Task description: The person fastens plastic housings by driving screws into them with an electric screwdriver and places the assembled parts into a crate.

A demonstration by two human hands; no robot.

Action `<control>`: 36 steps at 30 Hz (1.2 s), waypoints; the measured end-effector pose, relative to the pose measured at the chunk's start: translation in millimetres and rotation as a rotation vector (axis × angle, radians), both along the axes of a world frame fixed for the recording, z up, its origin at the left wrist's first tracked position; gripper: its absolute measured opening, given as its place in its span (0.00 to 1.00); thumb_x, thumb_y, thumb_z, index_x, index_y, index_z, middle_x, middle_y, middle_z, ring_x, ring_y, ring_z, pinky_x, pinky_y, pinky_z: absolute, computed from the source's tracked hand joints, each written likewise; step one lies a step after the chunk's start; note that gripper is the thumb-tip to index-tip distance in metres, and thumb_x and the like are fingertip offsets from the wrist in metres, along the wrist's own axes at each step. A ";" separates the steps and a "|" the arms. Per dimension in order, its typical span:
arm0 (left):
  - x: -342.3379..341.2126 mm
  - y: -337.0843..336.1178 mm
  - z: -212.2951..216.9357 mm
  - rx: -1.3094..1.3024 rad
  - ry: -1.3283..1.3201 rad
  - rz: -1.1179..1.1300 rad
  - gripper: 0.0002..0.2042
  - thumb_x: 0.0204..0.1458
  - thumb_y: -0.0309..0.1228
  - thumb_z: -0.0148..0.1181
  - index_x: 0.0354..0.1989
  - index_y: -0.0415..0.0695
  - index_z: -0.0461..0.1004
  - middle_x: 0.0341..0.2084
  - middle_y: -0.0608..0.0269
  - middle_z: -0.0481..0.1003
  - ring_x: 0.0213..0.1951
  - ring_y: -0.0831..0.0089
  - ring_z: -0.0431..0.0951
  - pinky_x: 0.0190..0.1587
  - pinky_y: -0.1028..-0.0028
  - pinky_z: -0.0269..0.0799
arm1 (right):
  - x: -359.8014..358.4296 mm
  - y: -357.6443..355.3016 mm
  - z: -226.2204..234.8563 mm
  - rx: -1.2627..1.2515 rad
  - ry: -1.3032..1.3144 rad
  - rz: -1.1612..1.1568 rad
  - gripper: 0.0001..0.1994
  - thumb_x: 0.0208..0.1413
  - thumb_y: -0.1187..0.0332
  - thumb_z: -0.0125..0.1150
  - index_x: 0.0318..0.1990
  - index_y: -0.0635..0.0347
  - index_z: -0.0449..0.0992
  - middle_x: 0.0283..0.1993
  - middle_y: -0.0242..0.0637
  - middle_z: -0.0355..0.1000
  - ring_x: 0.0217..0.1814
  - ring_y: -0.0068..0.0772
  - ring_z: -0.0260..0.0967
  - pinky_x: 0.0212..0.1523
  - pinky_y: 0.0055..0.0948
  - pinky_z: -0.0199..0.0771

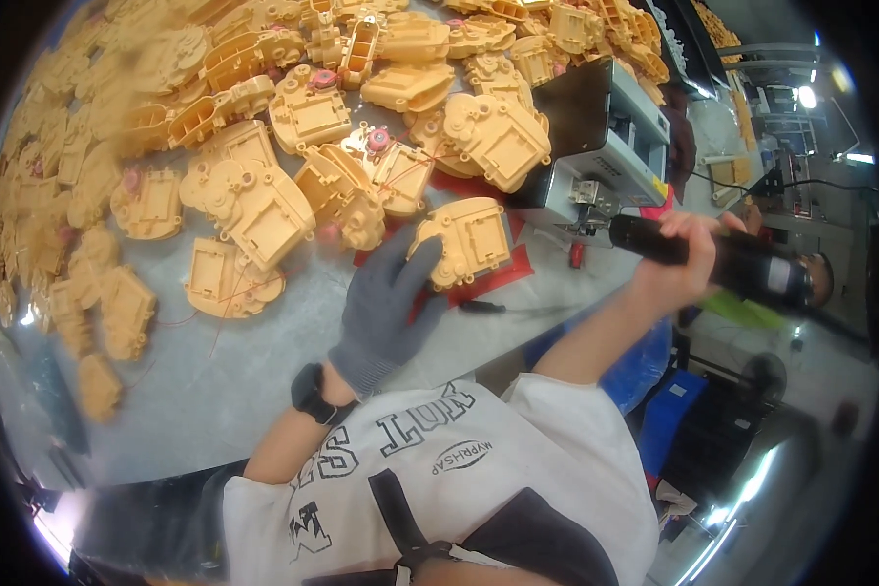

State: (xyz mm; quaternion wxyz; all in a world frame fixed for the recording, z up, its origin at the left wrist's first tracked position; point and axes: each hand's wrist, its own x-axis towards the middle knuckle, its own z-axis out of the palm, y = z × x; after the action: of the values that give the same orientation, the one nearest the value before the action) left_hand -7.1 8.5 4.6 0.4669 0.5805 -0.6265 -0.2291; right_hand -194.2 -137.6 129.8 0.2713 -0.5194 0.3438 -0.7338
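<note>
My left hand (386, 308), in a grey glove, grips the left edge of a yellow plastic housing (475, 242). That housing rests over a red patch (508, 276) on the grey table, its rectangular recess facing up. In my bare right hand (690, 256) is a black cylindrical tool that looks like an electric screwdriver (752, 266), raised to the right of the table edge and slightly blurred. Just below the housing lies a small thin tool with a black handle (481, 307). Several more yellow housings (249, 210) lie close beyond my left hand.
A large heap of yellow housings (234, 63) covers the far and left table, some with pink round parts and red wires. A black and grey boxy machine (606, 146) stands to the right of them. Blue plastic (645, 361) hangs by the right edge; another person is at far right.
</note>
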 end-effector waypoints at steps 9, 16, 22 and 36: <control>0.3 1.5 5.2 0.024 0.047 0.025 0.32 0.35 0.24 0.62 0.55 0.42 0.60 0.52 0.44 0.61 0.48 0.50 0.68 0.47 0.62 0.66 | -2.8 17.2 -8.2 0.212 -0.047 0.279 0.20 0.40 0.78 0.52 0.45 0.64 0.60 0.20 0.35 0.60 0.16 0.26 0.58 0.24 0.28 0.63; -1.1 2.5 3.6 0.021 0.042 0.024 0.33 0.36 0.26 0.62 0.56 0.42 0.59 0.52 0.45 0.61 0.46 0.51 0.68 0.45 0.63 0.67 | 27.9 67.8 -3.9 0.079 -0.065 0.612 0.22 0.40 0.76 0.50 0.47 0.63 0.56 0.19 0.36 0.61 0.16 0.29 0.60 0.23 0.31 0.64; -0.6 2.4 4.3 0.040 0.041 0.024 0.33 0.36 0.26 0.62 0.56 0.42 0.59 0.53 0.45 0.59 0.46 0.52 0.68 0.46 0.63 0.66 | 43.6 62.7 -8.0 0.111 -0.004 0.553 0.22 0.40 0.76 0.51 0.47 0.64 0.57 0.16 0.34 0.60 0.15 0.28 0.59 0.22 0.30 0.63; 0.3 2.9 3.7 0.048 0.020 0.025 0.32 0.37 0.27 0.61 0.56 0.43 0.59 0.52 0.45 0.60 0.46 0.52 0.68 0.46 0.63 0.65 | 44.5 50.5 -16.6 0.235 -0.009 0.497 0.22 0.41 0.74 0.50 0.47 0.64 0.57 0.17 0.34 0.59 0.14 0.27 0.58 0.22 0.28 0.60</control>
State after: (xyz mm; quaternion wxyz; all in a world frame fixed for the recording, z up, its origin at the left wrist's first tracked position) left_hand -6.8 11.4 8.3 0.4621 0.5970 -0.6086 -0.2441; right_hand -149.7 -87.1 113.2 0.5027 -0.5496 0.2874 -0.6021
